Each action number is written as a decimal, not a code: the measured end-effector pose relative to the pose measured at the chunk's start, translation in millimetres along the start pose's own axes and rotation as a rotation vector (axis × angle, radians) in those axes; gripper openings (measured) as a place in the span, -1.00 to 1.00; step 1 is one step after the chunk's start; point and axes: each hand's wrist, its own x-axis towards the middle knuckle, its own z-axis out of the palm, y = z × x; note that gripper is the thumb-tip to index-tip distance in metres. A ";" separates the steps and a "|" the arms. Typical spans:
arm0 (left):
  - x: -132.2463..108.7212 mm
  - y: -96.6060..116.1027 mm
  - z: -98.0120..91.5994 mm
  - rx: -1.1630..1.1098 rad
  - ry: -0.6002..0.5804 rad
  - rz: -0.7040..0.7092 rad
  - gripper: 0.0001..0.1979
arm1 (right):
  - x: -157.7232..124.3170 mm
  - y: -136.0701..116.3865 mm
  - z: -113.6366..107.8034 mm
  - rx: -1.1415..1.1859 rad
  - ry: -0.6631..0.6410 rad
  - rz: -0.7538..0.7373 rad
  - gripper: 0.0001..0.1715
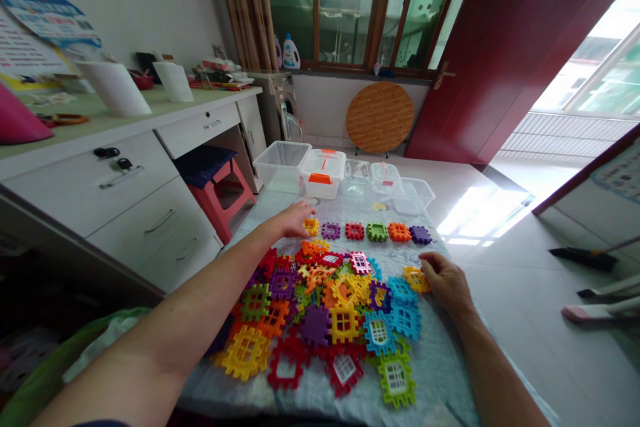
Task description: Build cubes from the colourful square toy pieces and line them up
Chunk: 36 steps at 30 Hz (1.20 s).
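At the left end of a row of plastic building blocks, my left hand (297,219) has its thumb and fingers around a yellow block (312,227). The row continues right with a purple block (331,231), a red one (355,231), a green one (377,232), an orange one (399,232) and a dark purple one (421,235). My right hand (446,281) is at the right side of the pile, fingers curled, closed on the edge of a yellow window block (416,279). Between my forearms lies a heap of mixed interlocking blocks, including a purple panel (316,326).
Clear plastic bins (283,155) and a lidded box with orange latches (323,170) stand along the table's far edge. A light blue cloth (440,353) covers the table. To the left are a drawer desk (125,180) and a stool (207,167); a red door (480,47) is at right.
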 end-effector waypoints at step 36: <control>-68.7 58.4 -5.1 -0.450 -0.189 0.117 -0.70 | 1.4 -1.0 1.1 0.003 -0.037 0.057 -0.53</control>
